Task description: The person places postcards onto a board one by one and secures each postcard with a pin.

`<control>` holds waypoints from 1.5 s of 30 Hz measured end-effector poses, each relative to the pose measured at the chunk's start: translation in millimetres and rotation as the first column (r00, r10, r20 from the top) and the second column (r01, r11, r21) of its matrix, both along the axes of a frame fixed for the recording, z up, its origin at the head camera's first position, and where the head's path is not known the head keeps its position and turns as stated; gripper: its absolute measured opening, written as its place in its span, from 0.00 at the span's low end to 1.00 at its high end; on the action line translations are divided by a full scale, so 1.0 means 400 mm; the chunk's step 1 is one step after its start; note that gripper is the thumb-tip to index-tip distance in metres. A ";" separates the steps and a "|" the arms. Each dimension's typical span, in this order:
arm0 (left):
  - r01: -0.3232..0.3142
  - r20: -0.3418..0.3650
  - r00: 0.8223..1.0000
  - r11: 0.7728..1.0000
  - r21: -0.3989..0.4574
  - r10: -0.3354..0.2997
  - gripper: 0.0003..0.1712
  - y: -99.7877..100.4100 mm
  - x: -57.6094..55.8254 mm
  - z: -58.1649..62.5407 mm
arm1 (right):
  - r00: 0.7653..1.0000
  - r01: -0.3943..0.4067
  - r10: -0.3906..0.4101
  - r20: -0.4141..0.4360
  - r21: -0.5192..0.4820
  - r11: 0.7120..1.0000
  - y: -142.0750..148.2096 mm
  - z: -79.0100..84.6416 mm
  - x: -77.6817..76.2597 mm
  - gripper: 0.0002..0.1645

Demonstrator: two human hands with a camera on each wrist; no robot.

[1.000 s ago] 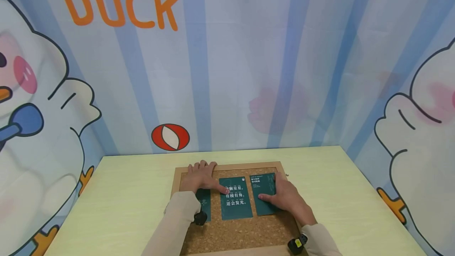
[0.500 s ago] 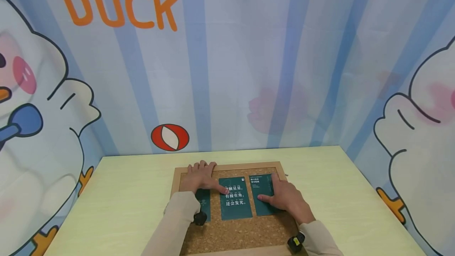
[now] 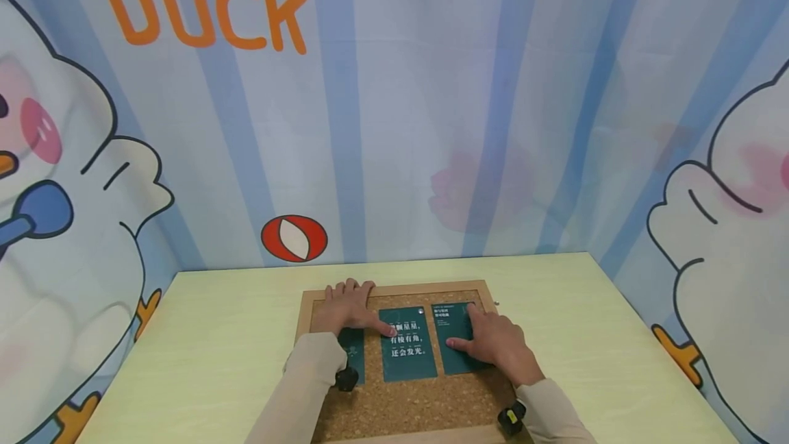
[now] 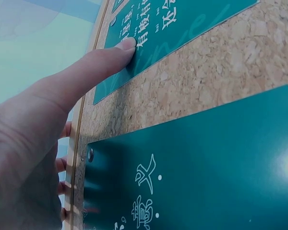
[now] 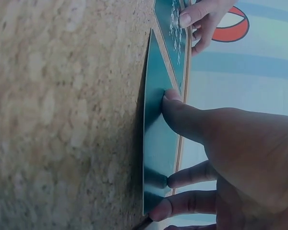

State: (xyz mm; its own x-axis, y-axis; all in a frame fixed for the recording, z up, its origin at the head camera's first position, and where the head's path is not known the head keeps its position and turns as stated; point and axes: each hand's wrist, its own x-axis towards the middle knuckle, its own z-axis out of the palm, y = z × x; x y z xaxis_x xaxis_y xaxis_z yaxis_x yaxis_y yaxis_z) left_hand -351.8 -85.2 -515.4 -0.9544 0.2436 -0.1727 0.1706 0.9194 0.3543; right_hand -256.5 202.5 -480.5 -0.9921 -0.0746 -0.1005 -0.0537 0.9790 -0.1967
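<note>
Three dark green cards with white print lie in a row on a wood-framed corkboard (image 3: 407, 406). My left hand (image 3: 343, 308) holds the board's far edge, its fingers over the frame and its thumb on the middle card (image 3: 409, 355). It partly covers the left card (image 3: 353, 348), whose corner bears a small round silvery pin (image 4: 90, 155). A similar pin (image 3: 422, 310) sits in the middle card's top right corner. My right hand (image 3: 502, 341) presses the right card (image 3: 453, 358) with straight fingers near its right edge and its thumb on the face. That card's near edge stands slightly off the cork.
The board rests on a pale yellow table (image 3: 228, 348). Behind the table hangs a blue striped curtain (image 3: 407, 122) printed with ducks and the word DUCK. A small dark object (image 3: 496, 303) shows by the board's right frame.
My right hand's index finger has shifted slightly left along the top of the right card, and the wrist has followed a little. The left hand stays in place.
</note>
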 end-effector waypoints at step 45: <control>0.094 0.028 0.995 0.990 -0.104 -0.091 0.72 0.015 0.035 0.086 | 0.998 -0.001 0.000 -0.063 -0.016 1.000 0.025 -0.036 0.013 0.50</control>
